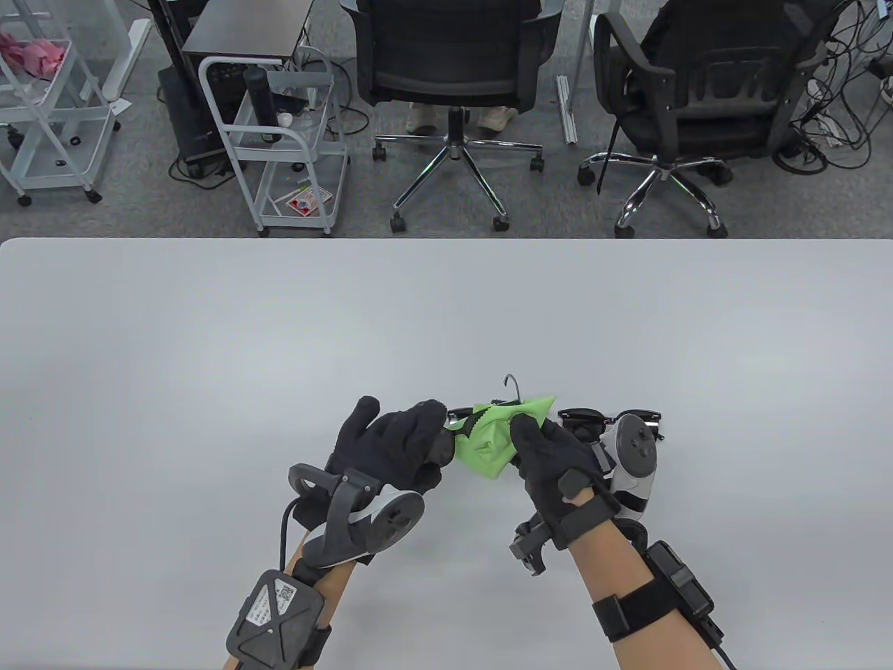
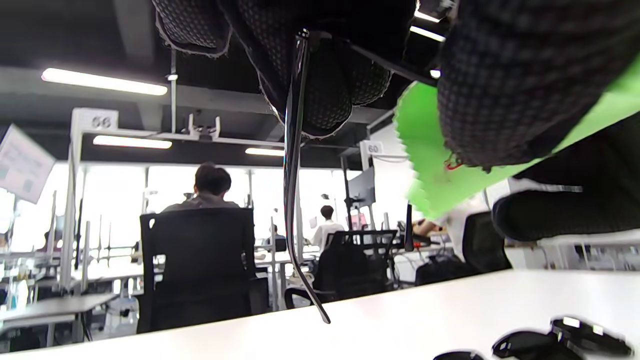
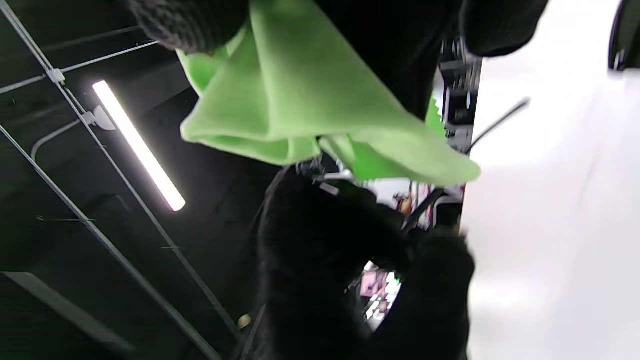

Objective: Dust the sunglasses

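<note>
My left hand point(image 1: 408, 447) grips a pair of black sunglasses point(image 1: 458, 419) just above the table; most of the frame is hidden by a green cloth point(image 1: 492, 443). One temple arm point(image 1: 513, 385) sticks out behind the cloth. It hangs down in the left wrist view point(image 2: 292, 175). My right hand point(image 1: 548, 457) holds the cloth and presses it against the sunglasses. The cloth also shows in the left wrist view point(image 2: 435, 165) and in the right wrist view point(image 3: 300, 100).
A second pair of black sunglasses point(image 1: 593, 419) lies on the white table point(image 1: 279, 335) just beyond my right hand; it shows low in the left wrist view point(image 2: 550, 342). Office chairs point(image 1: 453, 70) and a wire cart point(image 1: 286, 146) stand beyond the far edge.
</note>
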The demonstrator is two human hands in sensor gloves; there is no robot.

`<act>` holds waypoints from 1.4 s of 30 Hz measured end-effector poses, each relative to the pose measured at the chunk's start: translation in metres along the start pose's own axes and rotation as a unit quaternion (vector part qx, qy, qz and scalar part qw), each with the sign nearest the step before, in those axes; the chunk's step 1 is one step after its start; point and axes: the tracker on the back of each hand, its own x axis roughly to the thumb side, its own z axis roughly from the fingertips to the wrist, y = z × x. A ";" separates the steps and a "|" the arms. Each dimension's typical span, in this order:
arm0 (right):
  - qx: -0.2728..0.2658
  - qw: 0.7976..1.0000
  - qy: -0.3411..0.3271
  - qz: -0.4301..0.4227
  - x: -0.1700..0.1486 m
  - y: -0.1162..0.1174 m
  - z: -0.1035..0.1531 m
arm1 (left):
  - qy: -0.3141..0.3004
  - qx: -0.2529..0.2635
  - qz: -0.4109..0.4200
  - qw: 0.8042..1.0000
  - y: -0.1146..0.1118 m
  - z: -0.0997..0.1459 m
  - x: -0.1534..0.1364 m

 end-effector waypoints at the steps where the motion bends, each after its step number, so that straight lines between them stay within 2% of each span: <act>1: 0.019 1.000 -0.003 0.005 0.000 0.004 -0.001 | 0.009 0.001 0.015 1.000 0.000 0.000 -0.003; 4: 0.070 0.996 -0.013 0.061 0.001 0.019 -0.004 | 0.017 0.007 0.040 0.999 0.002 0.001 -0.005; 8: 0.089 0.986 -0.006 0.139 0.001 0.037 -0.005 | 0.000 0.021 0.030 0.999 0.007 0.002 0.005; 9: 0.075 0.986 -0.002 0.151 0.001 0.038 -0.004 | -0.005 0.024 0.015 1.000 0.007 0.003 0.009; 10: 0.028 0.988 0.005 0.152 0.000 0.039 -0.001 | -0.010 0.028 -0.002 1.000 0.008 0.004 0.013; 12: -0.019 0.990 0.031 0.135 -0.002 0.039 0.000 | -0.019 0.027 -0.017 0.999 0.006 0.003 0.018; 14: -0.025 0.992 0.045 0.119 -0.004 0.038 0.002 | -0.035 0.024 -0.026 0.999 0.004 0.003 0.026; 16: -0.059 0.986 0.029 0.156 0.000 0.036 0.004 | -0.046 0.024 -0.033 0.998 0.005 0.003 0.032; 18: -0.061 0.985 0.014 0.159 0.001 0.033 0.004 | -0.049 0.022 -0.025 0.998 0.007 0.001 0.033; 21: -0.041 0.989 0.011 0.142 -0.002 0.030 0.003 | -0.046 0.009 -0.001 0.999 0.007 0.001 0.031; 25: 0.002 0.996 0.041 0.079 -0.012 0.030 0.001 | -0.048 0.003 -0.021 0.999 0.005 0.001 0.027; 27: 0.011 0.995 0.045 0.091 -0.012 0.031 -0.001 | -0.050 0.004 -0.031 0.998 0.004 0.001 0.029; 29: -0.004 0.993 0.049 0.109 -0.011 0.031 -0.001 | -0.053 0.003 -0.039 0.998 0.002 0.000 0.032; 32: -0.056 0.984 0.033 0.163 -0.006 0.029 0.000 | -0.050 0.002 -0.028 0.998 0.000 -0.001 0.035; 34: -0.057 0.986 0.024 0.156 -0.005 0.027 0.000 | -0.045 0.003 -0.016 0.999 0.001 -0.002 0.034; 37: -0.040 0.988 0.020 0.147 -0.007 0.026 -0.001 | -0.033 -0.002 0.000 0.999 0.000 -0.003 0.031; 42: 0.022 0.993 0.055 0.097 -0.014 0.029 -0.003 | -0.036 0.003 -0.018 0.999 0.002 -0.001 0.028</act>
